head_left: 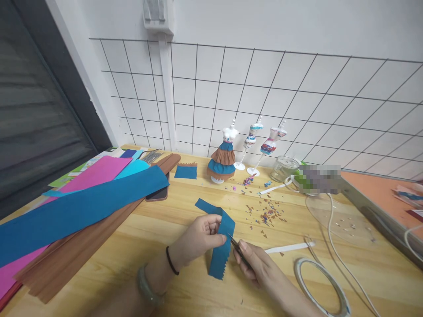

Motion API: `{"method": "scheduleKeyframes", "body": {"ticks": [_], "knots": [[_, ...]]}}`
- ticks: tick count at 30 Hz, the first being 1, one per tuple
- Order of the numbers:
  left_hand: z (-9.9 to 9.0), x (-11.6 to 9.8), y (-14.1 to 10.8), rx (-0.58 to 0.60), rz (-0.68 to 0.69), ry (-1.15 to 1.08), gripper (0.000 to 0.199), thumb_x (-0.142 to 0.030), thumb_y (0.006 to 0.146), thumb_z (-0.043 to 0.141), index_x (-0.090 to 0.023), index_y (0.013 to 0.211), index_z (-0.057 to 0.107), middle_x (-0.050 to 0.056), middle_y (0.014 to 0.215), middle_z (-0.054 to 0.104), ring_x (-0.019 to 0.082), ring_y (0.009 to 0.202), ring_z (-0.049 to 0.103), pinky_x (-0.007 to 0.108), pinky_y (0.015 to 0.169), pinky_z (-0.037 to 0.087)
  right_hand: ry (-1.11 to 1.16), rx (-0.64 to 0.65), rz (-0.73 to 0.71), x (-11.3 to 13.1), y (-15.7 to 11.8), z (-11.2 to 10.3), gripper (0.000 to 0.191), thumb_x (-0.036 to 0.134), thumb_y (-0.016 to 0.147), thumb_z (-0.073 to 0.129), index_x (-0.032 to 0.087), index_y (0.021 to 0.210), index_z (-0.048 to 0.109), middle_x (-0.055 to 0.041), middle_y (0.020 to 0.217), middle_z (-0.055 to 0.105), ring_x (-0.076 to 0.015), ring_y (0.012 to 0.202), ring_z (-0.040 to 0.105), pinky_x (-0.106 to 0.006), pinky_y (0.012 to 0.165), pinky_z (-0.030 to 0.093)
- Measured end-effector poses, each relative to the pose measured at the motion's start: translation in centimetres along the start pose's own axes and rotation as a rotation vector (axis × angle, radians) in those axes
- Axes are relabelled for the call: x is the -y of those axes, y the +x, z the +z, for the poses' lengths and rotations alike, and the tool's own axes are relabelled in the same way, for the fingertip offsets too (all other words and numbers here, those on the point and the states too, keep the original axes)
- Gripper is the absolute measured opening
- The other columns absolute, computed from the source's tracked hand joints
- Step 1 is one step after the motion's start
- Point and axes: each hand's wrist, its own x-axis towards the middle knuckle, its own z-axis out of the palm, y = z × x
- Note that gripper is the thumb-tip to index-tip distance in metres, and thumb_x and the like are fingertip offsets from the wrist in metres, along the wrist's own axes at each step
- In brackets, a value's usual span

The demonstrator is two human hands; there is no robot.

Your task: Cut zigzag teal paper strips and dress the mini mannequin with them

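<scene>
My left hand [205, 235] pinches a strip of blue crepe paper [220, 262] between thumb and fingers, above the wooden table. The strip is bent over at the top, and small zigzag notches run along the right edge of its lower part. In my right hand [253, 264] are small dark snips [235, 245], their pointed tip at the strip's right edge just beside my left thumb. My fingers partly hide the snips' handles. Beyond my hands stands a mini dress form [230, 133] wearing a tiered blue and brown paper skirt [223, 155].
Two smaller dress forms [250, 140] [269, 146] and a glass jar [286, 168] stand at the back. Triangular paper scraps [269, 215] litter the table [158, 259]. Long crepe paper sheets [82, 211] cover a phone [157, 193] partly at left. A tape roll [299, 268] and cable [343, 259] lie right.
</scene>
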Motion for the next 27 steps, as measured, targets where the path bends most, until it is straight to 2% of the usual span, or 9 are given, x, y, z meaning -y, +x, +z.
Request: {"method": "scheduleKeyframes", "body": {"ticks": [14, 27], "knots": [[0.27, 0.2, 0.09, -0.02, 0.01, -0.05, 0.015, -0.022, 0.064, 0.065, -0.015, 0.071, 0.055, 0.0, 0.067, 0.057, 0.013, 0.067, 0.053, 0.025, 0.065, 0.041, 0.02, -0.024, 0.014, -0.11, 0.11, 0.32, 0.047, 0.058, 0.086, 0.028, 0.019, 0.066, 0.044, 0.0079, 0.049, 0.029, -0.0096, 0.045, 0.025, -0.023, 0.044, 0.02], [0.42, -0.13, 0.02, -0.029, -0.009, -0.04, 0.011, -0.017, 0.066, 0.063, -0.013, 0.072, 0.055, 0.0, 0.067, 0.057, 0.011, 0.065, 0.051, 0.023, 0.064, 0.041, 0.022, -0.033, -0.019, -0.8, 0.4, 0.37, 0.044, 0.053, 0.089, 0.027, 0.019, 0.065, 0.043, 0.008, 0.049, 0.029, -0.0095, 0.045, 0.025, -0.023, 0.044, 0.019]]}}
